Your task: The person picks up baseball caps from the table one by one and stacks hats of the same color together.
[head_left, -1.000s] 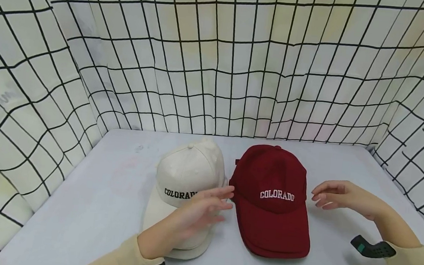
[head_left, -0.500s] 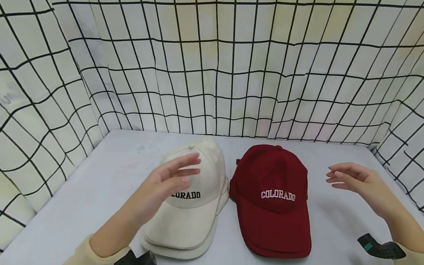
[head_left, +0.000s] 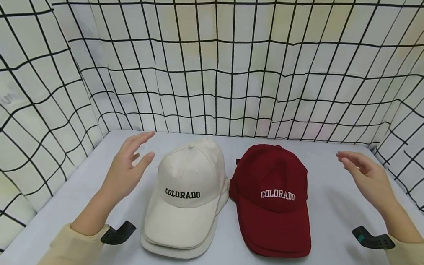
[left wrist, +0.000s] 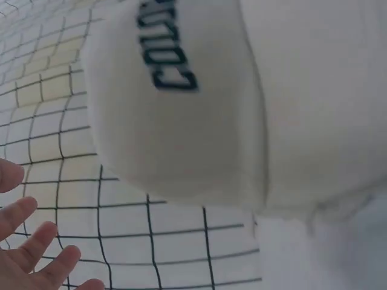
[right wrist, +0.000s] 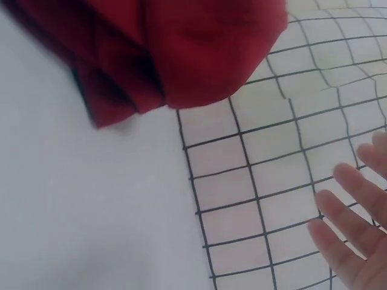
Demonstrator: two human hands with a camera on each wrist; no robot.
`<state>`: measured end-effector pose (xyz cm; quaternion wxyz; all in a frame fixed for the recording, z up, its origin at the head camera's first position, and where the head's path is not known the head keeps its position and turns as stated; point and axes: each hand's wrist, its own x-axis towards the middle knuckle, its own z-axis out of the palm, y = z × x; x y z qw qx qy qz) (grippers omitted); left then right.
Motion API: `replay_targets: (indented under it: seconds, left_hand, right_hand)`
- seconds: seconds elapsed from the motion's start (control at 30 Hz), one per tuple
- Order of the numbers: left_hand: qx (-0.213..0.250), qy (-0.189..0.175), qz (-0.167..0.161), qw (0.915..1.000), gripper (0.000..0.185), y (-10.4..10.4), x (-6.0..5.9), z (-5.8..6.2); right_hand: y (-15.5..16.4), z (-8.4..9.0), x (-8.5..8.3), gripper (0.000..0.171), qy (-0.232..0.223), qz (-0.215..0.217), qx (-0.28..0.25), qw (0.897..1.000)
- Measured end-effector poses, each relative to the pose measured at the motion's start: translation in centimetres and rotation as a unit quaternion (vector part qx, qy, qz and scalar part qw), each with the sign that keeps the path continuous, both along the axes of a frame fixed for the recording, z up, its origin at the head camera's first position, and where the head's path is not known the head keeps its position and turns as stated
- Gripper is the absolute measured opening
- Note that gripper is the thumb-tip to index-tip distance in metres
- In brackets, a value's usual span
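Item 1: cream cap (head_left: 186, 191), lettered "COLORADO" in dark thread across the front, resting crown up on the pale table (head_left: 88, 206) with its brim toward the person. A second cream brim edge shows beneath the first, so it appears to sit on another cap of the same colour; how many lie there cannot be told. In the left wrist view the cream cap (left wrist: 199, 103) fills most of the frame, its lettering blurred.

Item 2: red cap (head_left: 272, 196), lettered "COLORADO" in white, just right of the cream cap, the two crowns touching or very nearly so. Its brim also points toward the person, with a second red edge visible underneath. The right wrist view shows the red cap (right wrist: 169, 48) at the top of the frame.

Item 3: left hand (head_left: 127, 171), raised just left of the cream cap, apart from it, fingers straight and spread, holding nothing.

Item 4: right hand (head_left: 365, 177), raised well right of the red cap, fingers extended and relaxed, holding nothing.

Item 5: white cloth with a black grid (head_left: 218, 65), hung as walls behind and to both sides of the cream cap.
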<state>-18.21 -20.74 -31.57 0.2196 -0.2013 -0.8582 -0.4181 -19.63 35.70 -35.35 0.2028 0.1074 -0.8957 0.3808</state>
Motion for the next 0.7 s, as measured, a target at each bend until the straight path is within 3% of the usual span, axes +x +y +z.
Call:
replay_targets:
  seconds: [0.13,0.27,0.47,0.7]
  left_hand:
    - [-0.091,0.035,0.064,0.9932,0.051,-1.7,-1.7,-1.5]
    - [-0.190,0.043,0.122,0.9731,0.054,-3.0,-3.2,-2.8]
    - [-0.271,-0.012,0.161,0.9488,0.060,-4.5,-4.8,-3.9]
    - [-0.305,-0.070,0.185,0.9315,0.065,-5.9,-6.4,-4.2]
  right_hand:
    - [0.1,-0.3,-0.5,0.039,0.012,-0.030,0.031,0.999]
    - [0.7,-0.7,-1.1,0.041,0.037,-0.040,0.073,0.996]
    - [1.8,-1.4,-2.6,0.048,0.066,-0.035,0.167,0.983]
    - [2.7,-1.9,-4.5,0.066,0.012,-0.068,0.244,0.967]
